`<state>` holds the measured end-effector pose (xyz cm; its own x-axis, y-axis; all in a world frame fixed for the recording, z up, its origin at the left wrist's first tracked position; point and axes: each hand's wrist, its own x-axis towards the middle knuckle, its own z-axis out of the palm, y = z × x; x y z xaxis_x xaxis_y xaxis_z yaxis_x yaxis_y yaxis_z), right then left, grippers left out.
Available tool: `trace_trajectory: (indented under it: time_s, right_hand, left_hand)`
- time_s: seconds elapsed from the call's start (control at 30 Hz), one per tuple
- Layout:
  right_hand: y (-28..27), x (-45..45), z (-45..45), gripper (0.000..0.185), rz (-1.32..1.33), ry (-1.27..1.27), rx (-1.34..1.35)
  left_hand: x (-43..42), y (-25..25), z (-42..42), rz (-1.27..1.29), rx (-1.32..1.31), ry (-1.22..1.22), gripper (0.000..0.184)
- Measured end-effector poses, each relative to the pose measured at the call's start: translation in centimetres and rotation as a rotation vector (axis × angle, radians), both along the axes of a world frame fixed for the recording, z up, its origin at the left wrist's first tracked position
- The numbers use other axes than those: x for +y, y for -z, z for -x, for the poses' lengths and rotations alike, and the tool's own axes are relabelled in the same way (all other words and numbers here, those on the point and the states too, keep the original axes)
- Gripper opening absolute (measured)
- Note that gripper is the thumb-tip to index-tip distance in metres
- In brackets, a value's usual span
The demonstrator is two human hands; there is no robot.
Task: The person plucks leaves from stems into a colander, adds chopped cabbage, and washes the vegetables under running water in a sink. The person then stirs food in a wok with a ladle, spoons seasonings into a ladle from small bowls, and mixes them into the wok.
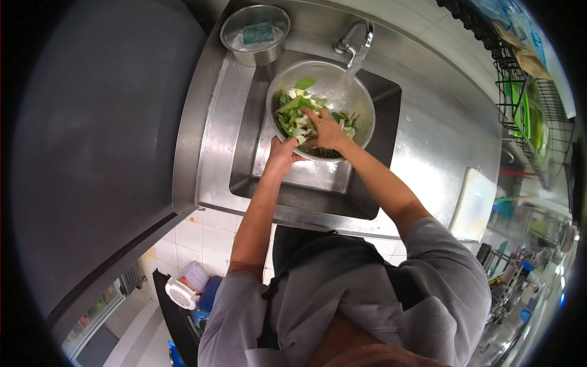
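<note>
A metal colander point(361, 101) is held over the sink basin, with leafy greens point(299, 110) inside it, some pale and some dark green. My left hand point(281, 155) grips its near left rim, thumb on top and fingers underneath. Inside the colander, my right hand point(329, 131) lies on the leaves with its fingers spread, and some fingertips are hidden among them. Water from the tap point(367, 38) runs into the far right side of the colander.
The steel sink point(241, 147) surrounds the colander. At the back left stands a metal pot point(257, 56) with a green scouring pad point(258, 32) in it. A white cutting board point(475, 205) sits at the right edge, and a black wire rack point(510, 92) hangs at the far right.
</note>
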<state>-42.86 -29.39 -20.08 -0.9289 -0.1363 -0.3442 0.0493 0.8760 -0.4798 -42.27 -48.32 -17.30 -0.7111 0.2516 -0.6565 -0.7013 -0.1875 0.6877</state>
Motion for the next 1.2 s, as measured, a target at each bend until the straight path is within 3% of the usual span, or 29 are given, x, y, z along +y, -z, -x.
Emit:
trace_trajectory:
  time_s: [0.13,0.23,0.27,0.37,0.4,0.47,0.5,0.57,0.63,0.67,0.77,0.87,0.97,1.0,1.1,1.13,1.2]
  right_hand:
    - [3.5,4.3,3.7,0.106,-0.211,0.121,-0.137]
    - [0.7,7.9,5.7,0.095,0.114,-0.152,-0.247]
    - [-2.8,8.3,6.3,0.092,0.086,-0.156,-0.283]
    - [0.8,9.5,9.3,0.094,0.098,0.086,-0.18]
    - [2.1,7.4,9.7,0.092,0.101,0.156,-0.139]
    - [4.2,2.6,8.2,0.074,0.187,-0.12,-0.015]
    - [4.5,0.6,6.9,0.056,0.208,-0.274,-0.051]
    - [-0.5,-1.7,3.3,0.046,0.02,-0.411,-0.217]
    - [-0.9,1.6,2.6,0.046,0.225,-0.36,0.076]
    - [-0.9,3.4,1.9,0.046,0.328,-0.334,0.22]
    - [-1.7,7.1,3.3,0.071,-0.022,0.068,0.211]
    - [3.0,4.1,4.6,0.073,0.174,0.164,-0.017]
    - [1.2,4.2,4.1,0.072,0.342,-0.005,0.179]
    - [-4.4,4.7,4.7,0.073,0.535,0.358,-0.335]
    - [4.7,10.2,8.3,0.072,0.529,0.363,-0.064]
    - [-0.7,6.7,7.7,0.069,0.631,0.538,-0.34]
    - [2.4,4.8,8.0,0.066,0.56,0.234,-0.243]
  left_hand:
    - [-1.1,2.0,-1.8,-0.037,-0.046,0.085,0.044]
    - [-1.7,3.1,-2.6,-0.069,-0.087,0.087,0.045]
    - [-1.9,3.2,-2.7,-0.092,-0.077,0.118,0.047]
    - [-0.6,0.2,-2.8,0.063,-0.027,0.163,0.05]
    - [-0.2,0.6,-2.4,-0.023,0.044,0.199,0.054]
    - [0.5,1.6,-1.0,-0.022,0.069,0.217,0.055]
    - [0.8,1.9,-0.5,-0.023,0.08,0.229,0.056]
    - [0.2,-0.2,-0.2,0.074,-0.018,0.082,0.054]
    - [-1.9,4.3,-0.2,-0.007,0.014,0.006,0.053]
    - [-2.8,3.8,-0.3,-0.032,0.004,0.012,0.053]
    - [-3.7,1.9,-1.0,-0.091,0.004,0.016,0.053]
    - [-1.5,2.0,-1.4,-0.086,-0.011,-0.02,0.054]
    - [-1.9,2.0,-1.4,-0.083,0.032,0.043,0.054]
    - [-2.2,0.9,-1.6,-0.064,0.025,0.034,0.052]
    - [-2.8,-0.5,-1.8,-0.045,0.04,0.137,0.051]
    - [-2.1,-0.8,-1.8,-0.009,0.048,0.159,0.051]
    - [-1.5,0.2,-1.6,-0.012,0.091,0.189,0.053]
